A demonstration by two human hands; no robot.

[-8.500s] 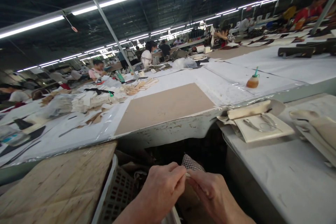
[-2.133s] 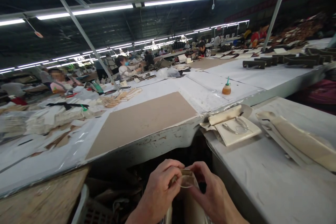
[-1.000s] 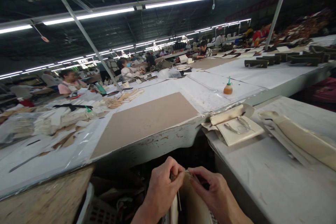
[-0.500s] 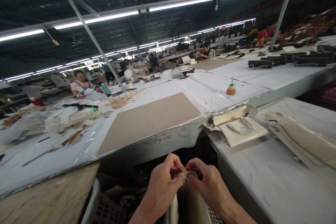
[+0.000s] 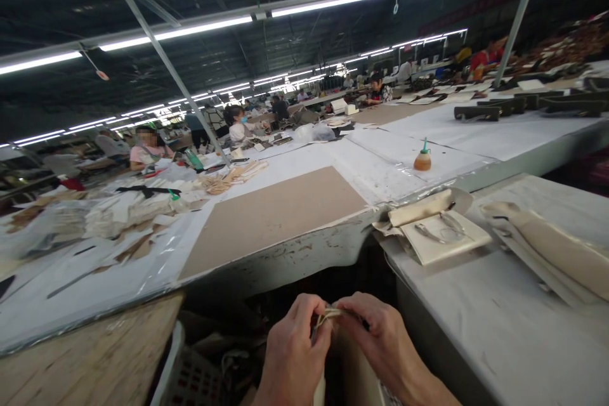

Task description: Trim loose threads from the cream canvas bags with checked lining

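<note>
Low in the view, my left hand (image 5: 294, 350) pinches the top edge of a cream bag piece (image 5: 360, 369) between thumb and fingers. My right hand (image 5: 386, 344) grips the same edge just to the right, fingertips close to those of the left. The piece looks like pale leather or fabric and hangs down toward my lap; its lower part runs out of view. A thin light strip shows between the two sets of fingertips. My fingers cover the exact spot they press.
A cream bag with handles (image 5: 440, 235) and another cream piece (image 5: 552, 244) lie on the side table (image 5: 504, 330) at right. A glue bottle (image 5: 422, 160) stands on the long white table, beside a brown board (image 5: 276, 216). A plastic basket (image 5: 190, 374) sits low left. Co-workers sit farther back.
Both hands have sunk slightly, and the left has shifted a little right. The fingers have moved along the edge, and a pale strip shows more between them.
</note>
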